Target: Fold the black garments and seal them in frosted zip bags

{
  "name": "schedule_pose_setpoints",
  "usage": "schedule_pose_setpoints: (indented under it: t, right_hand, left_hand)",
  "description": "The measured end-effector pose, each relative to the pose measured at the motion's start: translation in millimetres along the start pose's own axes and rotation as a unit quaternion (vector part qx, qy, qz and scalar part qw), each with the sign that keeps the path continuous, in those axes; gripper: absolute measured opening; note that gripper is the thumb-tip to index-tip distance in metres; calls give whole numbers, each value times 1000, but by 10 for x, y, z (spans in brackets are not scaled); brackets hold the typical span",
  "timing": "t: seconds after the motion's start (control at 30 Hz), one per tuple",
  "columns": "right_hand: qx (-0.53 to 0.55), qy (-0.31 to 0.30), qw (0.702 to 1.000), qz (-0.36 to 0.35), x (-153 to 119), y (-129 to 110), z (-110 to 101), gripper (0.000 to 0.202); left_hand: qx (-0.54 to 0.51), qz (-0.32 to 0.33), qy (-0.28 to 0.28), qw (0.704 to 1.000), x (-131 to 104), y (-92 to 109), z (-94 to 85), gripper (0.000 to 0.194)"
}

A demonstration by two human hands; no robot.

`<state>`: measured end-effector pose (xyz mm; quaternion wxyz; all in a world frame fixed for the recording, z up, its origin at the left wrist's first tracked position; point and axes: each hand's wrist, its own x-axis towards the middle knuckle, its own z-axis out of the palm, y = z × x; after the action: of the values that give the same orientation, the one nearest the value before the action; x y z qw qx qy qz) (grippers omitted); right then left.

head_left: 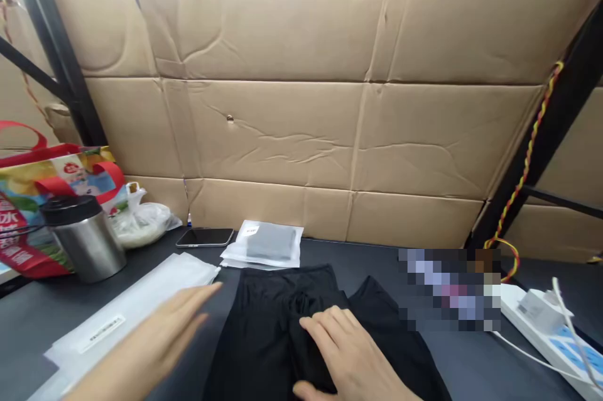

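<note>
Black trousers (254, 338) lie on the dark table, the waistband toward the back and one leg spread to the right. My right hand (343, 351) rests on the middle of the black cloth with its fingers bent; whether it grips a fold cannot be made out. To the left of the cloth, my left hand (164, 329) is slightly blurred, fingers stretched out, holding nothing. It hovers over the right edge of a stack of frosted plastic bags (136, 300) with a white label. Behind the trousers sits a frosted bag with dark folded contents (271, 242).
A phone (205, 237), a knotted plastic bag (144, 225), a steel cup (89, 244) and a colourful carrier bag (28, 212) stand at the back left. On the right lies a power strip (532, 325) with a white cable. Cardboard (282, 105) walls the back.
</note>
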<state>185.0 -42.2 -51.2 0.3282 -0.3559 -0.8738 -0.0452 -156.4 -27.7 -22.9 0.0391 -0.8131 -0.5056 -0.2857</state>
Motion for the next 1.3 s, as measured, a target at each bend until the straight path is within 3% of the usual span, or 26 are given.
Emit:
schedule_pose_setpoints:
  t: [0.03, 0.1, 0.2, 0.3, 0.4, 0.5, 0.57, 0.63, 0.7, 0.77, 0.9, 0.97, 1.03, 1.17, 1.27, 1.3]
  right_hand:
    - [-9, 3, 1000, 27, 5, -27, 30, 47]
    - [6, -12, 997, 76, 13, -56, 40, 30]
    - [104, -33, 981, 159, 38, -22, -67, 23]
    - [253, -15, 928, 272, 54, 115, -241, 20]
    - [382, 38, 842, 379, 14, 335, -389, 24]
    - [434, 89, 764, 469, -71, 547, -471, 18]
    - [423, 111, 744, 506, -117, 635, -491, 23]
    - [364, 99, 777, 504, -128, 669, -497, 33]
    - [295, 61, 837, 456, -96, 664, -502, 41]
    - [260, 44, 876, 403, -28, 640, -513, 43]
    - [299, 46, 868, 393, 81, 611, -506, 38]
    - [314, 21, 866, 388, 65, 620, -465, 33]
    - [257, -5, 893, 370, 18, 626, -414, 29]
    - [34, 25, 961, 272, 15, 514, -321, 40]
    - [-31, -9, 983, 179, 147, 342, -221, 58]
    - [-42, -28, 985, 163, 195, 300, -187, 54]
  left_hand:
    - [-76, -50, -66, 994, 149, 210, 153, 36]
    - [-208, -140, -192, 949, 419, 584, 436, 40]
    - [-258, -163, -240, 922, 711, 883, 718, 40]
    - [-286, -175, -274, 901, 860, 909, 835, 34]
    - [-301, -189, -293, 888, 909, 879, 859, 30]
    - [-313, -179, -288, 887, 919, 924, 853, 23]
    - [-333, -165, -276, 886, 927, 990, 847, 20]
    - [-365, -155, -258, 881, 942, 1056, 824, 20]
    - [-398, -154, -238, 872, 960, 1083, 757, 21]
    - [-419, -163, -220, 866, 972, 1041, 633, 24]
    - [-439, -212, -176, 855, 922, 745, 355, 32]
    - [-442, -243, -157, 849, 846, 558, 305, 35]
    - [-435, -261, -158, 847, 748, 404, 331, 36]
    - [-434, -260, -184, 842, 591, 267, 452, 30]
    - [-445, -245, -193, 839, 562, 266, 485, 29]
    - [-450, -237, -193, 839, 565, 269, 486, 29]
